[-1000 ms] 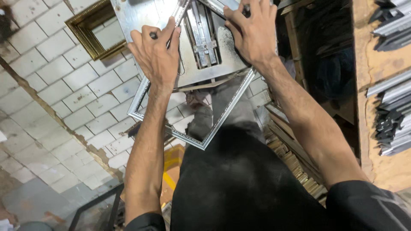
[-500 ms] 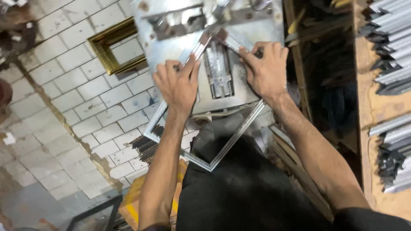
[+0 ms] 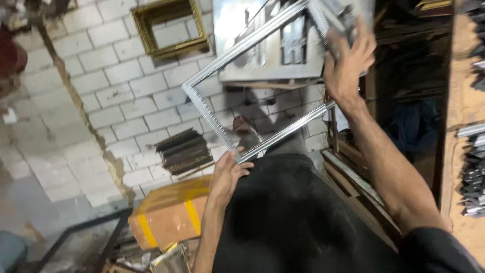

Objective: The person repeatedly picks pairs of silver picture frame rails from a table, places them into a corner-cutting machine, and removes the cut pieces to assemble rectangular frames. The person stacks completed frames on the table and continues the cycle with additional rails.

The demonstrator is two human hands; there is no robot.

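Observation:
A silver rectangular picture frame (image 3: 212, 116) is held tilted in the air in front of me. My left hand (image 3: 228, 171) grips its lower corner, just above my dark-clothed lap. At the upper right, my right hand (image 3: 348, 63) holds the frame's far corner against the metal machine (image 3: 268, 48) on the bench. That hand is blurred. Only the moulding of the frame shows; its middle is open, and the floor is seen through it.
A gold frame (image 3: 169, 25) lies on the white tiled floor (image 3: 86, 96). A stack of dark mouldings (image 3: 184, 149) and a cardboard box with yellow tape (image 3: 169, 212) sit near my left arm. Grey moulding pieces (image 3: 472, 172) lie on a wooden shelf at right.
Both hands were pressing the frame's corner on the machine. Now my left hand has dropped to the frame's lower corner, and the frame has been lifted and turned off the machine.

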